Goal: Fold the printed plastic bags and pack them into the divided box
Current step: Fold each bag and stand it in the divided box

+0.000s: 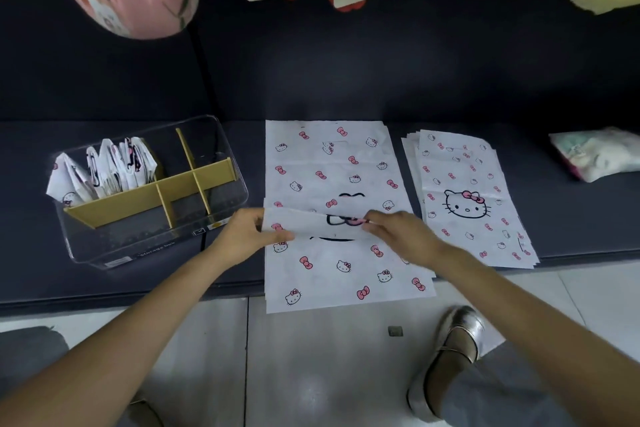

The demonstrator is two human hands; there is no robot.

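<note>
**On the dark bench: mid-fold, bag being creased**

Across the dark bench [104,274], everything is sitting within arm's reach.

The flat bag [332,177] is lying lengthwise, near end overhanging the edge, likely for working room. The spare stack [464,198] is waiting just right; the divided box [152,191] is sitting left, folded bags [104,170] filling one far compartment.

The left hand [246,236] and right hand [398,232] are each pinching a raised fold mid-bag, probably keeping the crease straight.

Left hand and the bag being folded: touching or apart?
Touching. The head view shows the left hand pinching the left edge of the raised fold in the middle bag, its thumb lying on top of the plastic.
</note>
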